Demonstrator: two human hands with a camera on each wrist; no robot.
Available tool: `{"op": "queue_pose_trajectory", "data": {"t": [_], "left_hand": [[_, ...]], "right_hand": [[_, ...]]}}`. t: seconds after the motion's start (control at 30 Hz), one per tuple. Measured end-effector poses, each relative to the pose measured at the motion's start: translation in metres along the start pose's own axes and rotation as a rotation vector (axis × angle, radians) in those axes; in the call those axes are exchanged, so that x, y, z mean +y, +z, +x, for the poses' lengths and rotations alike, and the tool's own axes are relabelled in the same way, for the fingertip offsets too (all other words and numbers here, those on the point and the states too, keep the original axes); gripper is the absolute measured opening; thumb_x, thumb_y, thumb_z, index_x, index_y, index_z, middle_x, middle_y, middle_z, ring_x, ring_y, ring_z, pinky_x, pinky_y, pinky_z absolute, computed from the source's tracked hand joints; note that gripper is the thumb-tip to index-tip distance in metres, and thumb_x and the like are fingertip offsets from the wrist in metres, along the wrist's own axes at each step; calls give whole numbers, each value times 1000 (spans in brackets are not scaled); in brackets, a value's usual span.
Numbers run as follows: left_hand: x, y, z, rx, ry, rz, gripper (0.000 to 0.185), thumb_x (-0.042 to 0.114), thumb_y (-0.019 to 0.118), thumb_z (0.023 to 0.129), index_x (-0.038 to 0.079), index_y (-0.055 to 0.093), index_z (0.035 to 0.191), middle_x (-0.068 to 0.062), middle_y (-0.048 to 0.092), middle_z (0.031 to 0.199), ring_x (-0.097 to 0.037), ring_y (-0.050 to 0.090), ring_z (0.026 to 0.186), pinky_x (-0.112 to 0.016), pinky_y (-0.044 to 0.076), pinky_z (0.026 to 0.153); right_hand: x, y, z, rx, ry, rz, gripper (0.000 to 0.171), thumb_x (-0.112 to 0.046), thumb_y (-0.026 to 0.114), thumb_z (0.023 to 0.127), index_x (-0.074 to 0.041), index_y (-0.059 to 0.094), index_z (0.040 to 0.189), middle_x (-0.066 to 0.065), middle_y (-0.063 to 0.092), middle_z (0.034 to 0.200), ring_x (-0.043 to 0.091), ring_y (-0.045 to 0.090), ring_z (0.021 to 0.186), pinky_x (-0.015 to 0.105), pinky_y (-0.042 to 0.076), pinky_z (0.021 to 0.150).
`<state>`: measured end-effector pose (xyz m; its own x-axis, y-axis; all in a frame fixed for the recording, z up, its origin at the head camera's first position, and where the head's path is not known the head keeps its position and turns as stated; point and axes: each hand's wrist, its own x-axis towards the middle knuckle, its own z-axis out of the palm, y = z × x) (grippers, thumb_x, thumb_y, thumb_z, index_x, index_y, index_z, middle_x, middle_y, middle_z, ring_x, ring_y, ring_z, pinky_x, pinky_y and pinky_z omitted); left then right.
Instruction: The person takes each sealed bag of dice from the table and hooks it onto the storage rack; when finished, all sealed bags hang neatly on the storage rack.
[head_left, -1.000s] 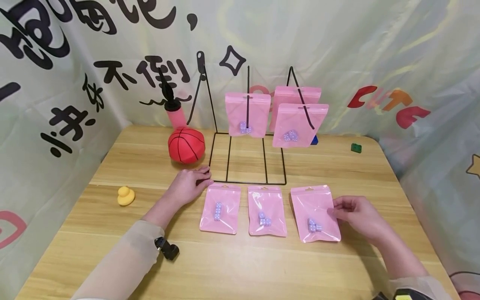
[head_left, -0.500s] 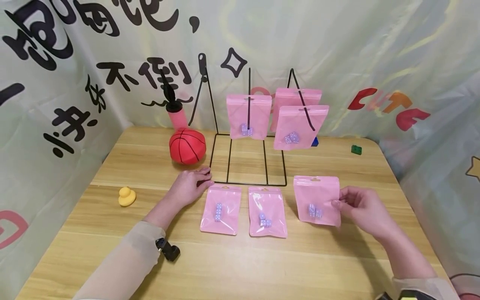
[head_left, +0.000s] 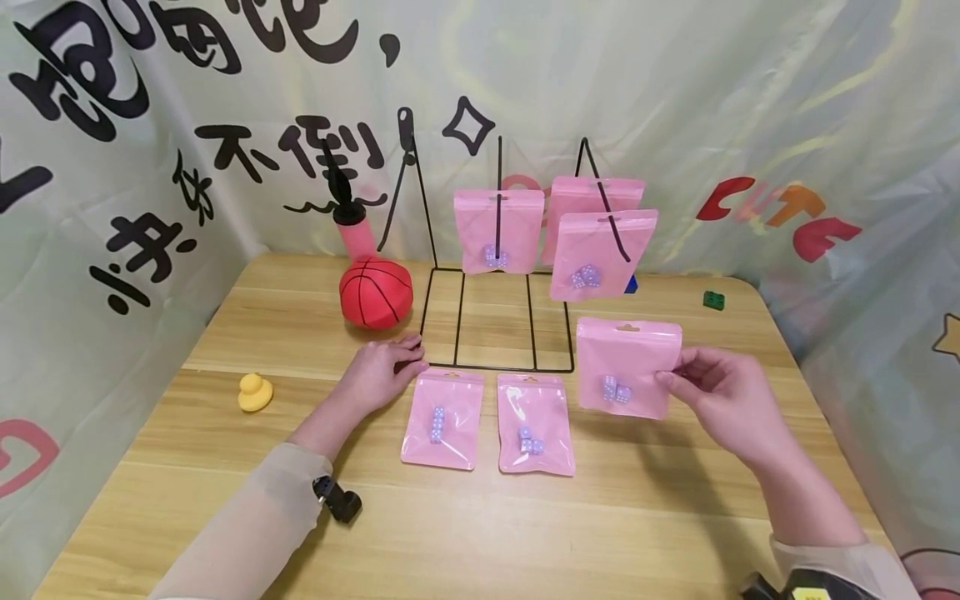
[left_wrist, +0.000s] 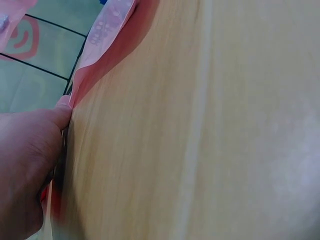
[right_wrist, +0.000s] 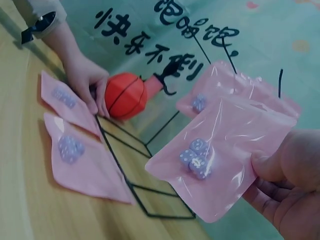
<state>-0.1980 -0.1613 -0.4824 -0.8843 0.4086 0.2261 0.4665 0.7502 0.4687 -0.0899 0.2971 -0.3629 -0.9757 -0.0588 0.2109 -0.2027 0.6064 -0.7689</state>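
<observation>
Right hand pinches a glossy pink pouch holding 3 lilac dice; left hand rests flat on the wooden table.

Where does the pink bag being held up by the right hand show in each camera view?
Head: held pink bag right of centre, above the table.
Left wrist: not in it.
Right wrist: centre right, pinched at its edge.
Shared landmark: red ball.

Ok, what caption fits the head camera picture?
Right hand lifts a pink dice bag beside the black wire rack.
</observation>
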Motion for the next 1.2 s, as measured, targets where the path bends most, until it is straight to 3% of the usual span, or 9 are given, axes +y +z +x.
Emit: {"op": "queue_pose_trajectory", "data": {"t": [0.4, 0.73, 1.2], "left_hand": [[-1, 0, -1, -6, -14, 1, 35, 26, 79, 99, 5, 77, 127, -13, 66, 141, -29, 59, 135, -50, 44, 116], [0, 0, -1, -13, -28, -10, 36, 26, 79, 99, 5, 76, 128, -13, 66, 141, -28, 58, 136, -49, 44, 116], [-2, 2, 0, 14, 11, -4, 35, 24, 80, 98, 4, 77, 126, -15, 66, 139, -29, 61, 133, -49, 46, 115]], "right_hand": [[-26, 14, 16, 12, -58, 112, 7, 3, 78, 93, 3, 75, 100, 10, 74, 87, 14, 61, 64, 23, 46, 49], [-57, 26, 29, -27, -88, 190, 7, 4, 77, 95, 2, 75, 101, 9, 75, 91, 17, 63, 68, 23, 48, 51], [-80, 53, 48, -80, -168, 330, 4, 6, 76, 94, 6, 73, 97, 11, 74, 87, 18, 62, 66, 22, 51, 54]]}}
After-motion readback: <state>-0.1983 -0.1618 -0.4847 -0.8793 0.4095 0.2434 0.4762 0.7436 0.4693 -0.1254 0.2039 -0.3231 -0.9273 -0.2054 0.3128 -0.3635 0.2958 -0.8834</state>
